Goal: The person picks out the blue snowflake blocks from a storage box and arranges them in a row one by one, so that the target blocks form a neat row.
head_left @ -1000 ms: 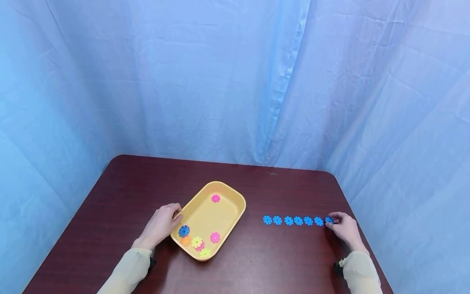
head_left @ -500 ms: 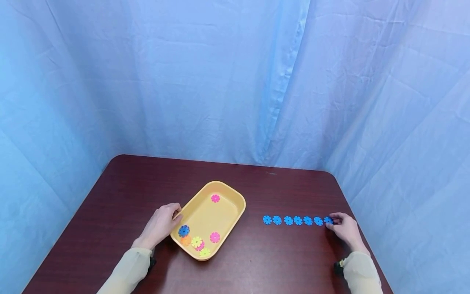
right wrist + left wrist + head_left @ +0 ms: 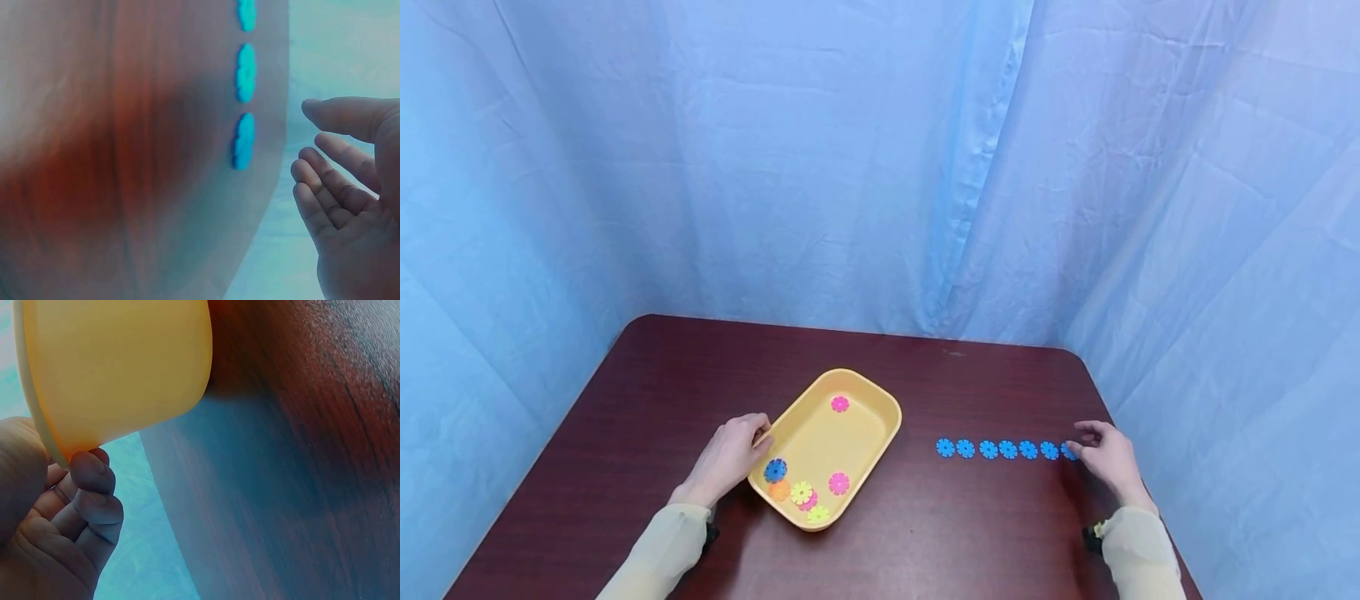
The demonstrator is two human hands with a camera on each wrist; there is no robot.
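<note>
A yellow plastic tray sits tilted left of the table's middle; my left hand grips its left rim, thumb and fingers pinching the edge in the left wrist view. Inside lie several snowflake discs: a blue disc, an orange disc, pink ones and yellow ones. On the right, several blue snowflake discs form a straight row on the table. Over the row's right end hovers my right hand, partly covering the last blue disc. In the right wrist view its fingers are apart from that disc and hold nothing.
The dark red-brown wooden table has rounded far corners. Light blue curtains hang behind it and on both sides. Each wrist wears a dark band below a pale sleeve.
My right hand has let go of the last blue disc and lifted slightly from it, fingers spreading. The disc stays at the row's right end. My left hand and the tray have barely moved.
</note>
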